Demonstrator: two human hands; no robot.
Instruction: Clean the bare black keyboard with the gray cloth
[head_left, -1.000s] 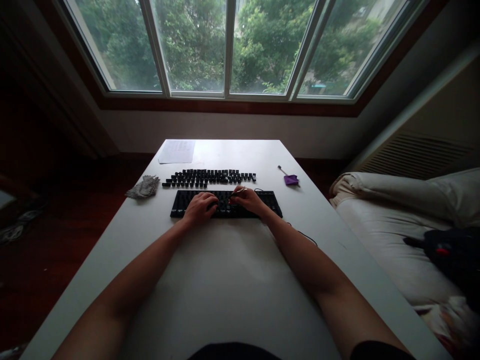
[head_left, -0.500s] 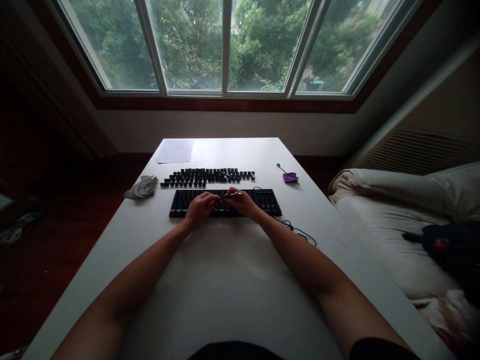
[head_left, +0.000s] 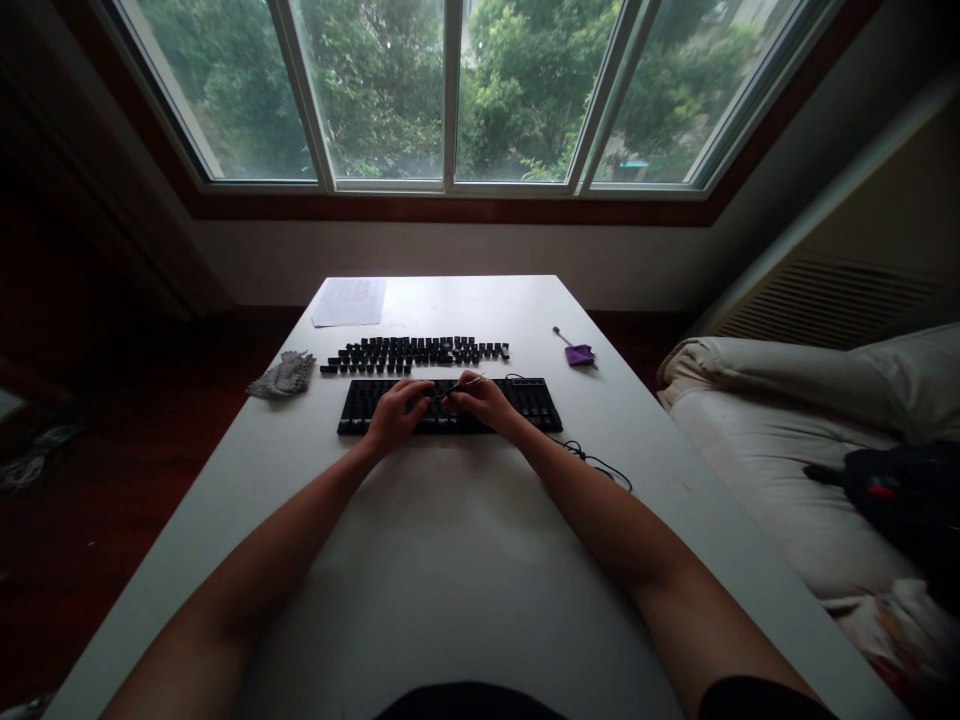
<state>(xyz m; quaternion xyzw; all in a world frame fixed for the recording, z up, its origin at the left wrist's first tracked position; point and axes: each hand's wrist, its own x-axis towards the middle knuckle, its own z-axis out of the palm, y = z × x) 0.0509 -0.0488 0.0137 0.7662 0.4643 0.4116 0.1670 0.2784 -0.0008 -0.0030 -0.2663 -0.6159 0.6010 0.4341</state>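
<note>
A black keyboard (head_left: 536, 405) lies on the white table, with both my hands over its middle. My left hand (head_left: 397, 410) rests at the left of the middle keys, its thumb and fingers bent and slightly apart, with nothing visible between them. My right hand (head_left: 480, 400) pinches a thin dark tool with a shiny end (head_left: 466, 383), its tip pointing down-left toward the keys; its exact kind is too small to tell. Behind the keyboard stand rows of loose black keycaps (head_left: 409, 350). The keys under my fingers are hidden.
A crumpled grey cloth (head_left: 283, 375) lies at the table's left edge, and a paper sheet (head_left: 350, 302) at the far left corner. Right of the keycaps is a purple brush-like item (head_left: 579, 355). The keyboard's cable (head_left: 600, 465) trails right. A sofa (head_left: 765, 430) stands beside the table.
My left thumb and fingers have parted a little and drawn slightly away from the right hand. The tool in my right hand has tilted, its shiny end a bit higher.
</note>
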